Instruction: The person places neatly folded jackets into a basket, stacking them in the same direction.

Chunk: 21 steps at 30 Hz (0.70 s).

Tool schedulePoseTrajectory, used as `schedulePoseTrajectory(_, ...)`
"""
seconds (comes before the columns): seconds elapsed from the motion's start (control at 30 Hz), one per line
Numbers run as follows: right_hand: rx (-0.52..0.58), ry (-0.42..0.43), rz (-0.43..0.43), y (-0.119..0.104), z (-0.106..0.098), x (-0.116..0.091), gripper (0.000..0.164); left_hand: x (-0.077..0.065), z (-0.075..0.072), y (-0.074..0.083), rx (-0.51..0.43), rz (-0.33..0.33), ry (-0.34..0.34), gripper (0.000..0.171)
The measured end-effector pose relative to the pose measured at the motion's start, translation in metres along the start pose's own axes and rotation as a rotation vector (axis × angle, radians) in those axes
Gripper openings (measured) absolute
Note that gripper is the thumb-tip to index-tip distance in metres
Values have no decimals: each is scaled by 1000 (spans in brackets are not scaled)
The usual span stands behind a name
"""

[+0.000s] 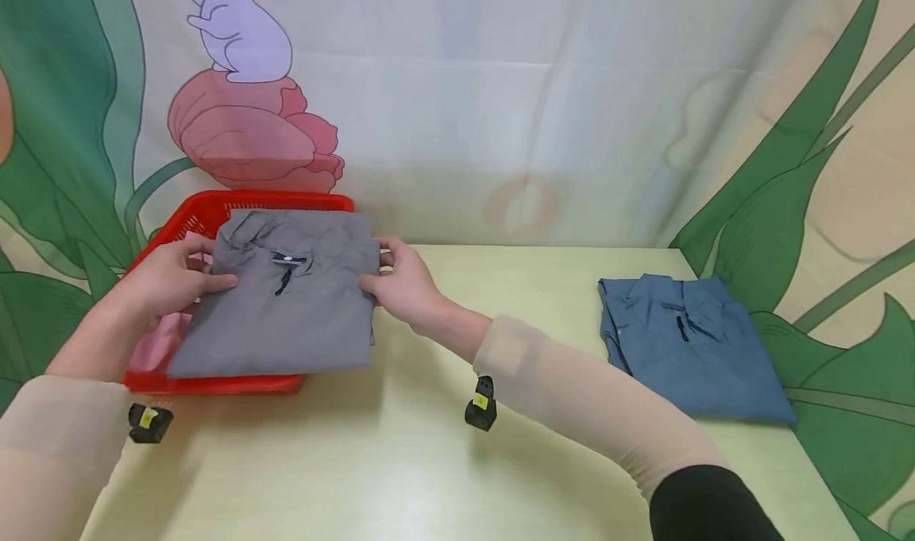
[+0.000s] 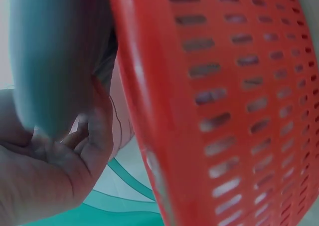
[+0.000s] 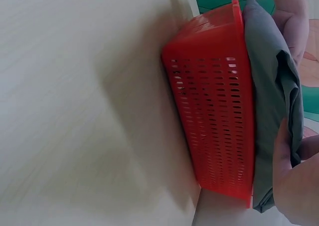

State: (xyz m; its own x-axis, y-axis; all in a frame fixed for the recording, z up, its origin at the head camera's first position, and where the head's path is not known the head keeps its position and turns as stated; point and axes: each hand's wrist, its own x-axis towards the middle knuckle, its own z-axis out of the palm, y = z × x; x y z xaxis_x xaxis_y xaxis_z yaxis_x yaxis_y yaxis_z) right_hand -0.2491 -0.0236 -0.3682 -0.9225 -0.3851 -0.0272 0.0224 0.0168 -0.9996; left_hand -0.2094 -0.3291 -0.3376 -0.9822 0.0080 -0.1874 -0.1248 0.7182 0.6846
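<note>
A folded grey shirt (image 1: 300,311) lies flat across the top of a red plastic basket (image 1: 279,199), covering most of its opening. My left hand (image 1: 167,279) grips the shirt's left edge, thumb on top and fingers underneath. On the opposite edge my right hand (image 1: 403,283) pinches the fabric the same way. Pink cloth (image 1: 159,342) shows inside the basket at the left. In the right wrist view the folded layers of the shirt (image 3: 269,101) sit right at the basket's rim. The left wrist view shows the basket's slotted wall (image 2: 214,86) close beside the left hand (image 2: 60,171).
A folded blue shirt (image 1: 686,350) lies at the right of the pale table (image 1: 429,461). Behind the table hangs a printed curtain (image 1: 457,112) with a rabbit and leaves. The basket stands at the table's back left.
</note>
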Motion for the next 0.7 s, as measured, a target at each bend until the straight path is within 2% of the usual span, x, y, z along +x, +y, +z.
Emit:
schedulePoseTrajectory(0.13, -27, 15, -18, 7, 11, 6, 55, 2, -2, -8, 28, -8, 73, 64)
schedulePoseTrajectory(0.33, -48, 42, -19, 10, 32, 14, 55, 6, -1, -17, -6, -76, 167, 61)
schedulePoseTrajectory(0.47, -51, -13, -13, 9, 40, 16, 65, 8, -2, -22, -20, -130, 236, 63)
schedulePoseTrajectory(0.57, -68, -80, 2, 9, 41, 16, 72, 8, -5, -28, 7, -164, 279, 62)
schedulePoseTrajectory(0.7, -48, -97, 4, 10, 37, 13, 65, 7, -11, -37, 70, -193, 306, 58)
